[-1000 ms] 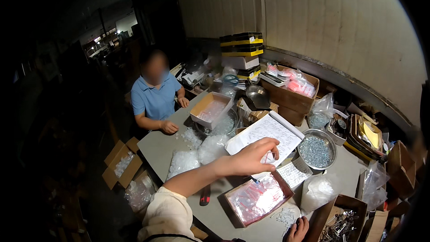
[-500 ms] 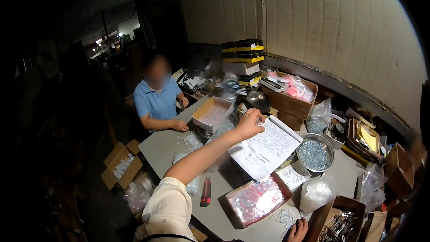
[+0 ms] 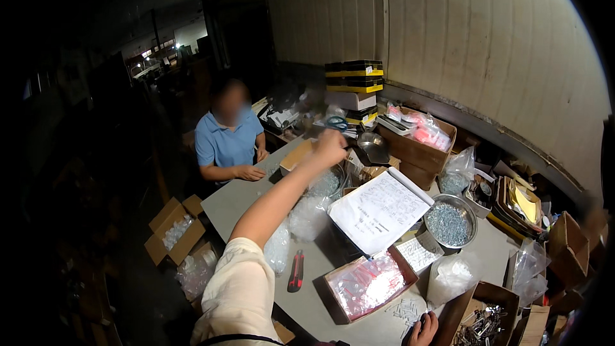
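Small clear sticks (image 3: 405, 311) are lying on the table (image 3: 246, 195) beside the right hand (image 3: 424, 331) — probably light, hard and slippery, so best pinched around the middle. That hand is resting with bent fingers; I can't tell if it's holding any. Farther off, the left hand (image 3: 331, 146) is hanging by a pale box (image 3: 295, 155), likely light and stiff, best held by its sides. Its fingertips are hiding — I can't tell whether they're closed or gripping anything.

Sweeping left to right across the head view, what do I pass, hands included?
Floor carton, co-worker in blue, knife, left hand, right hand, box of metal parts, yellow paper.
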